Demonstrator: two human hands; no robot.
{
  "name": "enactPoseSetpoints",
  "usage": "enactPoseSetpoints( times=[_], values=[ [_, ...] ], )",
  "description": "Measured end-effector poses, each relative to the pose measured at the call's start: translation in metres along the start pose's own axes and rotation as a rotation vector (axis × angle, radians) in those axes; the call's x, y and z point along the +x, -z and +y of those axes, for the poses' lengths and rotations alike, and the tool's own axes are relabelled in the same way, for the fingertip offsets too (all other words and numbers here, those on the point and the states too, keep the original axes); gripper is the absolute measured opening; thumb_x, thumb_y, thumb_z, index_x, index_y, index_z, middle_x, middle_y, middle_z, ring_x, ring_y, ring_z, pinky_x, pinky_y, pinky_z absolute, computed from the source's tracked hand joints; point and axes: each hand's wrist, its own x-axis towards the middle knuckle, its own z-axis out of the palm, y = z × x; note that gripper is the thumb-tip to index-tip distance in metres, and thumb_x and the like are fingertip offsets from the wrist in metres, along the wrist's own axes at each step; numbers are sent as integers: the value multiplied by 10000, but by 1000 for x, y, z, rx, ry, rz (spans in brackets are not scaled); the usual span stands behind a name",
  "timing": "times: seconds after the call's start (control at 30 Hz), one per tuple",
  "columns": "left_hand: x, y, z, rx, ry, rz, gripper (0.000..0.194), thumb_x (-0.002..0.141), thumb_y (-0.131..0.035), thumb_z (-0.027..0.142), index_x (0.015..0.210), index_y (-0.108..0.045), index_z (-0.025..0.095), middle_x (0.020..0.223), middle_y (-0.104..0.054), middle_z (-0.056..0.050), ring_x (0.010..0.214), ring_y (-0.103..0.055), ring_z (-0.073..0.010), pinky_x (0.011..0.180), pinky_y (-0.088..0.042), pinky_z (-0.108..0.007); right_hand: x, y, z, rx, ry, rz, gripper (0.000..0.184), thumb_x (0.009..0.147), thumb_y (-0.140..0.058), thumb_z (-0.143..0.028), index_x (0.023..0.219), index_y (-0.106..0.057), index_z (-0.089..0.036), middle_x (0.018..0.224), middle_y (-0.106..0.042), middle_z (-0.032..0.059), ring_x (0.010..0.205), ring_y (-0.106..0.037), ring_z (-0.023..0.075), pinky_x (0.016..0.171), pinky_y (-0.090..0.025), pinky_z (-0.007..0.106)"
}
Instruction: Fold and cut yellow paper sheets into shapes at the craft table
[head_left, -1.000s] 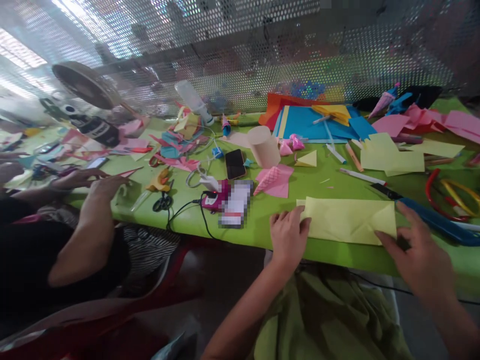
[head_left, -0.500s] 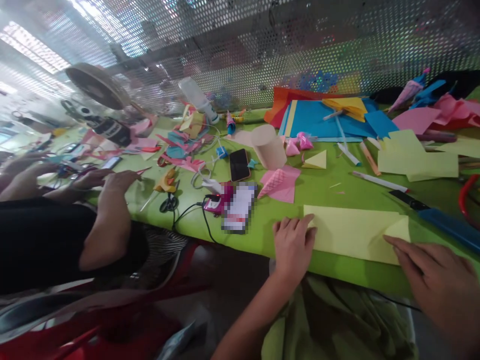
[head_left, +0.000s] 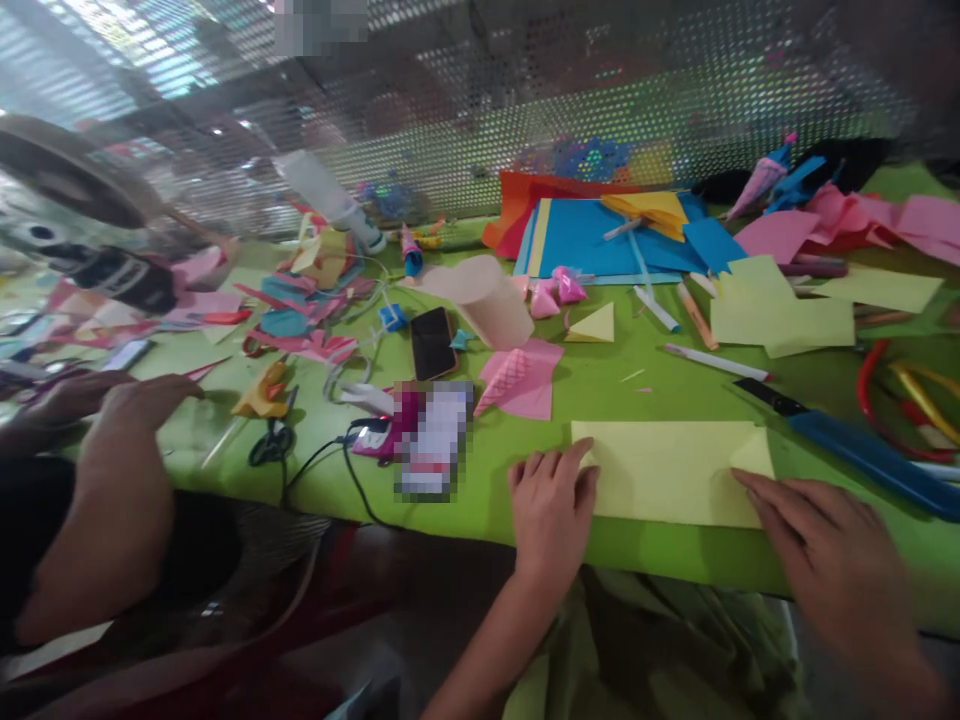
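A folded pale yellow sheet of paper (head_left: 667, 470) lies flat near the front edge of the green table (head_left: 615, 375). My left hand (head_left: 551, 510) rests at the sheet's left end, fingers loosely together and touching its edge. My right hand (head_left: 829, 545) lies flat on the sheet's right end, fingers stretched out over the small folded corner. Neither hand grips anything.
Another person's arm (head_left: 112, 500) works at the left. On the table lie a pink paper cone (head_left: 517, 375), a phone (head_left: 433, 342), a beige paper roll (head_left: 491, 300), scissors (head_left: 270, 440), a blue knife (head_left: 855, 445), pens, and stacked coloured sheets (head_left: 600, 235). Perforated metal screen behind.
The view has swung slightly, and things now sit a little lower and to the left. My right hand has flattened onto the sheet's right corner. My left hand stays at the left edge.
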Motion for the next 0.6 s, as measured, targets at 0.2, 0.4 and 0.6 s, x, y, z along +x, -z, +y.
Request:
enactPoseSetpoints(
  times=[0.2, 0.4, 0.6],
  values=[
    [2, -1, -3, 29, -44, 15, 266, 996, -613, 233, 1250, -687, 268, 1015, -764, -33, 925, -638, -240, 858, -365, -391, -1, -1, -2, 121, -103, -69, 319, 1047, -527, -343, 1261, -734, -229, 990, -706, 77, 901, -663, 228, 817, -483, 384],
    [3, -2, -5, 73, -72, 39, 252, 1002, -593, 246, 1228, -706, 254, 899, -747, -36, 854, -631, -233, 824, -373, -373, 2, 1, -4, 199, -162, -87, 313, 1043, -530, -334, 1270, -729, -251, 1000, -703, 69, 902, -662, 224, 815, -506, 376],
    [3, -1, -5, 83, -69, 31, 255, 1014, -569, 252, 1234, -698, 249, 887, -742, -34, 852, -630, -229, 830, -380, -376, 7, 3, -8, 221, -216, -82, 308, 1043, -528, -366, 1230, -750, -263, 990, -708, 62, 881, -676, 217, 788, -518, 362]
  ],
)
